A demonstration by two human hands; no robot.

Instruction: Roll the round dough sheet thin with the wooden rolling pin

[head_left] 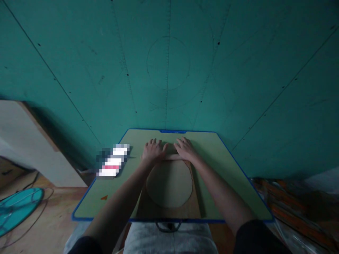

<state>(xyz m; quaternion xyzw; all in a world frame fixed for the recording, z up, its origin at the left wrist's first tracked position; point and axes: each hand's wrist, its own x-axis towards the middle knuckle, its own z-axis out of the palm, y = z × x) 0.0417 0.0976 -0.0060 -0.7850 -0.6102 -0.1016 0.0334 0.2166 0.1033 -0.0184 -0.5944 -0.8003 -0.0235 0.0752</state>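
Note:
A flat round sheet of dough (169, 183) lies on a brown wooden board (194, 206) set on a green table with a blue rim (238, 165). Across the far edge of the dough runs a thin wooden rolling pin (171, 157). My left hand (153, 151) presses on its left end with fingers stretched flat. My right hand (186, 149) rests on its right end, fingers likewise spread forward. Both palms lie on top of the pin rather than wrapped round it.
A blurred white and pink packet (113, 160) lies at the table's left edge. A teal panelled wall (169, 63) rises right behind the table. A teal fan guard (18, 208) sits on the floor at left, orange clutter (299, 204) at right.

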